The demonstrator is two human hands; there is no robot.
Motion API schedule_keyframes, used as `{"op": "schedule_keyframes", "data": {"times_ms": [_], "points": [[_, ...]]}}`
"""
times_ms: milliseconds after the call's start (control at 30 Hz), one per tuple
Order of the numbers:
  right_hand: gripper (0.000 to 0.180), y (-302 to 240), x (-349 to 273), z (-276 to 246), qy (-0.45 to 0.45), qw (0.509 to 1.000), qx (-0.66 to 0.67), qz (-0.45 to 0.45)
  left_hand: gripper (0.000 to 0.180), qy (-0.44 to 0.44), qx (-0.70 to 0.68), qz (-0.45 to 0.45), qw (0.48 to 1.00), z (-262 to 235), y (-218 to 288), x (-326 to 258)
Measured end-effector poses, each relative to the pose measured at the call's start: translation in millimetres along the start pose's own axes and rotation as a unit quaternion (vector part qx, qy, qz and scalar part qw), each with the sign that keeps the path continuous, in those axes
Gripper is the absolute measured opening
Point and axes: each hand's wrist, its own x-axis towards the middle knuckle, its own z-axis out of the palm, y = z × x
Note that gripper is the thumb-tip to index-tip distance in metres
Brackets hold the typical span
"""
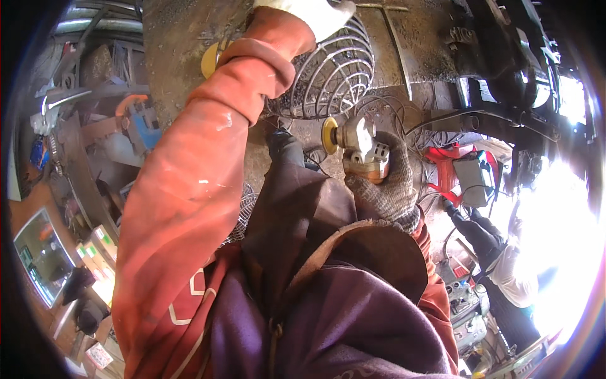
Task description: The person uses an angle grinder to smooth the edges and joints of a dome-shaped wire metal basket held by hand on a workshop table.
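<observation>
My right hand (388,186), in a grey knitted glove, grips an angle grinder (369,158) around its body. The grinder's yellow disc (329,135) faces left, close to the near rim of a rounded cage of metal wire rings (338,79); I cannot tell whether they touch. The cage sits on a brown, grimy work table (435,57). My left arm reaches across to the cage's far side. There my left hand (303,14), in a white glove, is at the wires, with its thumb out to the right and its fingers hidden or cut off by the upper edge.
A yellow round piece (210,60) lies left of the cage. Metal rods (398,50) lie on the table's right. Wire mesh (246,211) shows beside my leg. To the right stand a red-framed item (445,170) and another person (505,265) in bright light.
</observation>
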Motion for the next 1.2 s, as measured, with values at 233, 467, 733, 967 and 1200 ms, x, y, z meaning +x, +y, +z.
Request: {"op": "schedule_keyframes", "data": {"times_ms": [233, 467, 733, 967, 1200], "points": [[0.083, 20.1, -6.4, 3.6, 0.019, 0.992, 0.118, 0.03, 0.058, 0.013, -0.005, 0.01, 1.0, -1.0, 4.8, 1.0], [0.092, 14.7, 6.6, 1.1, 0.021, 0.999, 0.047, -0.012, 0.059, 0.017, -0.002, 0.012, 1.0, 2.5, -1.4, -0.1], [0.083, 24.2, -17.6, 12.5, 0.049, 0.991, 0.104, 0.075, 0.058, -0.005, -0.009, 0.012, 1.0, -4.9, 5.8, 1.0], [0.086, 12.6, 4.4, 11.2, 0.048, 0.986, 0.161, 0.021, 0.058, -0.007, 0.001, 0.002, 1.0, -3.0, 3.2, 0.5], [0.085, 28.8, -13.1, 9.3, 0.034, 0.977, 0.186, 0.102, 0.057, -0.007, 0.0, -0.002, 1.0, -2.8, 5.8, 2.0]]}}
